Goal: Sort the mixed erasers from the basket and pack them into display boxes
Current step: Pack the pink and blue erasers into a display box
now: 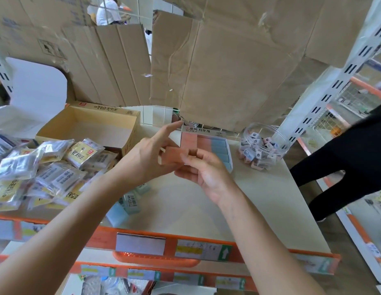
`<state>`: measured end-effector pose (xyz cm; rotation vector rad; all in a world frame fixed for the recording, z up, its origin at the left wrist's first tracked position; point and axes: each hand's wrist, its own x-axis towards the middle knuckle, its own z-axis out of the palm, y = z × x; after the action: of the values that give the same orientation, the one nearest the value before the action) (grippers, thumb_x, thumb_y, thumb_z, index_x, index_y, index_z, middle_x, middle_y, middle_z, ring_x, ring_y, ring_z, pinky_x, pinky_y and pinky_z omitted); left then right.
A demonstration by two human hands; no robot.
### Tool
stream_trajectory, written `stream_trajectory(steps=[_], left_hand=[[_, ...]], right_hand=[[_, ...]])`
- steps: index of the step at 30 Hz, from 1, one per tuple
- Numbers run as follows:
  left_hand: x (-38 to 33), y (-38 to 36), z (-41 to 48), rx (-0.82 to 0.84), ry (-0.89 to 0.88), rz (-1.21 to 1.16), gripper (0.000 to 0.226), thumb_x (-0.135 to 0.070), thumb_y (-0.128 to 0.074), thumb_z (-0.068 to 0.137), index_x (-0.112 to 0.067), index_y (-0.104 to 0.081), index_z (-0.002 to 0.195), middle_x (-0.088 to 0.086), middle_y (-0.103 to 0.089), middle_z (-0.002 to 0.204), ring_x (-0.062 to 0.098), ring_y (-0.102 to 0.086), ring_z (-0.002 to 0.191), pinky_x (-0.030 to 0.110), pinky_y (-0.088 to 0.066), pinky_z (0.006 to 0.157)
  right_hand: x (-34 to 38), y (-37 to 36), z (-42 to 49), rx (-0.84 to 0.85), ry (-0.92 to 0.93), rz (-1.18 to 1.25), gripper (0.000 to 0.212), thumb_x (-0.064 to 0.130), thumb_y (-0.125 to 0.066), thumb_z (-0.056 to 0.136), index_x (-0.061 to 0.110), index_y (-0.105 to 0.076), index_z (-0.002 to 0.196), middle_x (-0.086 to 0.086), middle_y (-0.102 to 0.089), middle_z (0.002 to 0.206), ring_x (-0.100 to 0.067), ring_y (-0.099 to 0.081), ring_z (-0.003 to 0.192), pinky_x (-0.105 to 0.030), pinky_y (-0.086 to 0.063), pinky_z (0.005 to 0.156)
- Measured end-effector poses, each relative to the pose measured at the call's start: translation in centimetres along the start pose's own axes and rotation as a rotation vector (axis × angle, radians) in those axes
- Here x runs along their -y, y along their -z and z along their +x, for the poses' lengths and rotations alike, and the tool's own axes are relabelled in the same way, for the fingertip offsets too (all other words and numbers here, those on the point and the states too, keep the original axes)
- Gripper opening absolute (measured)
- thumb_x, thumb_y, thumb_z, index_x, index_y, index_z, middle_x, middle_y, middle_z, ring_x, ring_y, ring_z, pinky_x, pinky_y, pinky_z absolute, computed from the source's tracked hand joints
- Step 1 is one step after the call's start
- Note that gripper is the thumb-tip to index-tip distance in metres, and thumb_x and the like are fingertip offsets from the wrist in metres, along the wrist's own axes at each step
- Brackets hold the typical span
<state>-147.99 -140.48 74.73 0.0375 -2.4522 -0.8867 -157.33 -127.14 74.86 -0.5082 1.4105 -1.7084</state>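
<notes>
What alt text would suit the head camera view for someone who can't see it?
Left hand and right hand hold a pink eraser before a display box of pink and blue erasers. Packets lie heaped at left, a clear jar at right.

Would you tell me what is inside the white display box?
Rows of pink erasers and blue erasers; the left hand, right hand and held pink eraser hide its near left corner.

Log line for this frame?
left hand: holds pink eraser | right hand: pinches it | display box: holds pink and blue erasers
</notes>
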Motion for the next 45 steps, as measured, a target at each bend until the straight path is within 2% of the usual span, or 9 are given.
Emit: stream_trajectory(steps=[9,14,24,29,32,36,39,42,45], left_hand=[[0.6,-0.5,0.1,-0.007,0.231,-0.122,0.028,-0.017,-0.076,0.074,-0.011,-0.063,0.098,-0.008,-0.065,0.078,-0.001,-0.060,0.070,0.010,-0.047,0.065],[0.2,-0.6,0.3,0.016,0.309,-0.224,0.027,-0.009,-0.076,0.073,-0.013,-0.064,0.096,-0.003,-0.068,0.079,0.000,-0.061,0.066,0.010,-0.047,0.066],[-0.5,-2.0,1.4,0.032,0.506,-0.443,0.026,0.001,-0.074,0.072,-0.007,-0.059,0.091,0.007,-0.070,0.074,0.017,-0.062,0.063,0.030,-0.050,0.074],[-1.0,-3.4,2.5,0.003,0.557,-0.435,0.025,0.000,-0.074,0.072,-0.010,-0.056,0.085,0.008,-0.067,0.072,0.008,-0.060,0.052,0.016,-0.048,0.060],[-0.8,-3.9,3.1,0.001,0.571,-0.435,0.024,-0.001,-0.073,0.073,-0.009,-0.057,0.088,0.004,-0.067,0.071,0.010,-0.061,0.052,0.019,-0.049,0.059],[0.2,-4.2,3.8,-0.020,0.468,-0.245,0.021,-0.010,-0.069,0.079,-0.014,-0.057,0.095,-0.004,-0.066,0.078,0.013,-0.061,0.067,0.028,-0.050,0.070],[1.2,-4.3,4.1,-0.027,0.348,0.007,0.022,-0.009,-0.058,0.087,-0.012,-0.061,0.109,-0.002,-0.063,0.100,0.016,-0.061,0.092,0.022,-0.044,0.079],[2.2,-4.8,4.6,0.083,0.301,0.172,0.037,-0.007,-0.050,0.089,-0.009,-0.054,0.126,0.003,-0.052,0.131,0.021,-0.050,0.118,0.027,-0.038,0.094],[2.6,-5.3,5.0,0.221,0.276,0.288,0.043,-0.015,-0.045,0.094,-0.009,-0.043,0.136,0.003,-0.034,0.148,0.019,-0.030,0.136,0.033,-0.028,0.108]], right_hand=[[0.3,0.8,0.2,-0.119,0.066,0.051,0.005,0.005,-0.057,0.090,0.009,-0.054,0.087,-0.008,-0.068,0.076,-0.019,-0.068,0.062,-0.030,-0.058,0.068],[0.6,1.0,0.3,-0.170,0.083,0.040,0.004,0.010,-0.057,0.091,0.010,-0.057,0.087,-0.007,-0.067,0.083,-0.015,-0.066,0.066,-0.028,-0.057,0.062],[0.6,1.5,0.8,-0.285,0.158,-0.103,0.005,0.012,-0.061,0.089,0.011,-0.060,0.084,-0.006,-0.063,0.079,-0.016,-0.059,0.067,-0.019,-0.051,0.050],[0.4,2.4,1.6,-0.401,0.156,-0.047,0.006,0.011,-0.064,0.087,0.011,-0.061,0.082,-0.007,-0.061,0.077,-0.015,-0.057,0.065,-0.017,-0.047,0.046],[0.4,3.0,2.1,-0.442,0.180,-0.058,0.003,0.009,-0.065,0.086,0.008,-0.063,0.086,-0.007,-0.061,0.077,-0.016,-0.057,0.066,-0.017,-0.046,0.044],[0.9,4.8,3.4,-0.480,0.194,-0.165,0.004,0.008,-0.067,0.085,0.009,-0.063,0.082,-0.007,-0.059,0.078,-0.016,-0.057,0.067,-0.017,-0.048,0.045],[1.7,6.4,4.6,-0.525,0.165,-0.279,0.010,0.008,-0.068,0.084,0.002,-0.065,0.092,-0.009,-0.060,0.079,-0.018,-0.058,0.065,-0.020,-0.052,0.046],[2.1,7.1,6.0,-0.554,0.121,-0.398,0.014,0.010,-0.068,0.084,0.001,-0.065,0.096,-0.007,-0.062,0.073,-0.017,-0.060,0.057,-0.035,-0.058,0.062],[2.1,7.1,7.4,-0.546,0.081,-0.454,0.008,0.010,-0.067,0.085,0.004,-0.065,0.089,-0.004,-0.061,0.072,-0.015,-0.059,0.054,-0.050,-0.056,0.075]])
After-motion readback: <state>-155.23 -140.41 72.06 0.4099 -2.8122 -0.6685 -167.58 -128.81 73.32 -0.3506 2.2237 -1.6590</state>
